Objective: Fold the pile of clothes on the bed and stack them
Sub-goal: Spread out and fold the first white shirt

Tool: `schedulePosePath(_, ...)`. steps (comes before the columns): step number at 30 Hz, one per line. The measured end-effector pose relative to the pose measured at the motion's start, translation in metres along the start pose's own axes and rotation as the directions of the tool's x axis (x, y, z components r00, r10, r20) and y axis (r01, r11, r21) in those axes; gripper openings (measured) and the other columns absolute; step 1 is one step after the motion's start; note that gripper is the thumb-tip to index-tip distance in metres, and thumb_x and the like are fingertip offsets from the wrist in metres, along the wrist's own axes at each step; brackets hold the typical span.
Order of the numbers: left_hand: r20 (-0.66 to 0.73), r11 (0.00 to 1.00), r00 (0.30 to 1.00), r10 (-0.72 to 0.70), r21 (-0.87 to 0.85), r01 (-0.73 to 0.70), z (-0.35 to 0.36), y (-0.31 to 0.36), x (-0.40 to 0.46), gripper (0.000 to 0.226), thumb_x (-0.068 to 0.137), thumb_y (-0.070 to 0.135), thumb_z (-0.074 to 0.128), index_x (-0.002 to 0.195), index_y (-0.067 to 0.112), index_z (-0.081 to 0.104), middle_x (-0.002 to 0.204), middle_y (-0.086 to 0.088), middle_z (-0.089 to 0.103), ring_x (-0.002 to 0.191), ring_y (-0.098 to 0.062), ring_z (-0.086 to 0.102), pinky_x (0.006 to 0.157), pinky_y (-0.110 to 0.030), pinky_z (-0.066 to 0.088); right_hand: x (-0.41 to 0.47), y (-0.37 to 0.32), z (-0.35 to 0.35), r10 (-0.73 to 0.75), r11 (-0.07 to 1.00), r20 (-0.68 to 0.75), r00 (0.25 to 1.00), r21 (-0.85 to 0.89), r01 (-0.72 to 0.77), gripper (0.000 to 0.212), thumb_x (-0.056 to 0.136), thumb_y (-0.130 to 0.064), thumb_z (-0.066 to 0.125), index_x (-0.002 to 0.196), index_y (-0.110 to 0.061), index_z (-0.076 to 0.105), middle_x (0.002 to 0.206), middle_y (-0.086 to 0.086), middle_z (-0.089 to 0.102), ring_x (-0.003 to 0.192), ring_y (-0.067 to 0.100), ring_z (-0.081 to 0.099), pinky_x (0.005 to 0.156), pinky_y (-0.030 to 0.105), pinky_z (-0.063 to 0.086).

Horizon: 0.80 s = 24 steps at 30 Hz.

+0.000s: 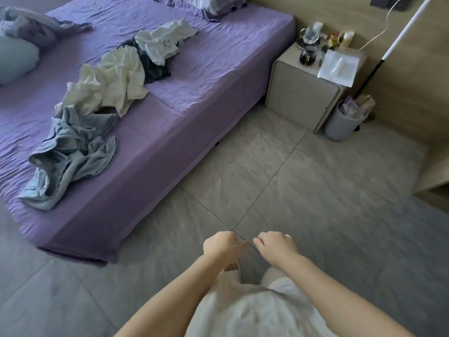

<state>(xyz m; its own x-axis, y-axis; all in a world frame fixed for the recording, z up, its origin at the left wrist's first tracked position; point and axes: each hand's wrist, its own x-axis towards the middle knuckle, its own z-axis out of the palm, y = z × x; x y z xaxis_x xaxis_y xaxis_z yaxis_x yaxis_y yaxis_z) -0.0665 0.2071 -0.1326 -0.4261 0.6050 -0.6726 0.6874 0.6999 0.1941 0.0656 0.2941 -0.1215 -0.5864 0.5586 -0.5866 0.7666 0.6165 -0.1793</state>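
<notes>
A row of crumpled clothes lies across the purple bed (184,132): a blue-grey garment (73,154) nearest, a cream one (109,86) behind it, a dark one (150,66) and a white one (162,42) farthest. My left hand (222,244) and my right hand (274,243) hover side by side over the floor, well off the bed's corner. Both have the fingers curled in and hold nothing. The hands almost touch at the fingertips.
A beige nightstand (301,98) with small items and white paper stands right of the bed, a grey bin (345,122) beside it. A white pole (401,27) leans on the wooden wall. Pillows (17,54) lie at the bed's far left. Grey tiles (315,190) cover the floor.
</notes>
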Motion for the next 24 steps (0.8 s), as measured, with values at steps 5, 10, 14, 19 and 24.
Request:
schedulePosePath(5, 0.009, 1.000, 1.000, -0.018, 0.003, 0.018, -0.022, 0.011, 0.030, 0.047, 0.083, 0.058, 0.041, 0.079, 0.017, 0.063, 0.083, 0.004, 0.067, 0.081, -0.019, 0.064, 0.067, -0.026, 0.045, 0.035, 0.012, -0.023, 0.004, 1.000, 0.017, 1.000, -0.002, -0.004, 0.039, 0.098, -0.041, 0.031, 0.109, -0.018, 0.059, 0.117, 0.005, 0.062, 0.110, 0.025, 0.056, 0.091, 0.035, 0.037)
schedulePosePath(10, 0.022, 0.998, 0.999, -0.050, -0.026, 0.050, -0.052, 0.047, 0.070, 0.045, 0.084, 0.057, 0.041, 0.068, 0.018, 0.057, 0.080, 0.003, 0.066, 0.079, -0.020, 0.064, 0.066, -0.026, 0.045, 0.083, 0.038, -0.057, -0.028, 1.000, 0.041, 0.999, -0.007, 0.028, 0.038, 0.097, -0.040, 0.031, 0.110, -0.018, 0.059, 0.118, 0.005, 0.062, 0.112, 0.025, 0.056, 0.092, 0.036, 0.038)
schedulePosePath(14, 0.041, 0.995, 0.997, -0.067, -0.067, 0.070, -0.082, 0.090, 0.106, 0.044, 0.086, 0.055, 0.042, 0.071, 0.018, 0.057, 0.083, 0.001, 0.067, 0.081, -0.021, 0.064, 0.063, -0.025, 0.041, 0.123, 0.072, -0.097, -0.079, 0.994, 0.076, 0.994, -0.068, 0.084, 0.038, 0.099, -0.037, 0.029, 0.113, -0.017, 0.058, 0.120, 0.005, 0.061, 0.112, 0.024, 0.055, 0.091, 0.035, 0.037)
schedulePosePath(19, -0.004, 0.987, 0.993, -0.120, -0.112, 0.118, -0.120, 0.139, 0.145, 0.046, 0.084, 0.053, 0.041, 0.061, 0.014, 0.046, 0.083, -0.001, 0.068, 0.082, -0.024, 0.064, 0.061, -0.026, 0.039, 0.171, 0.116, -0.145, -0.108, 0.985, 0.096, 0.989, -0.121, 0.120, 0.038, 0.099, -0.037, 0.029, 0.113, -0.016, 0.057, 0.122, 0.005, 0.060, 0.113, 0.025, 0.055, 0.092, 0.035, 0.037)
schedulePosePath(24, -0.027, 0.972, 0.984, -0.177, -0.162, 0.170, -0.148, 0.162, 0.171, 0.042, 0.085, 0.053, 0.041, 0.072, 0.016, 0.056, 0.088, 0.001, 0.068, 0.087, -0.023, 0.065, 0.070, -0.027, 0.044, 0.214, 0.133, -0.187, -0.136, 0.982, 0.108, 0.985, -0.113, 0.148, 0.036, 0.099, -0.037, 0.031, 0.112, -0.016, 0.057, 0.118, 0.006, 0.062, 0.110, 0.026, 0.056, 0.090, 0.035, 0.039)
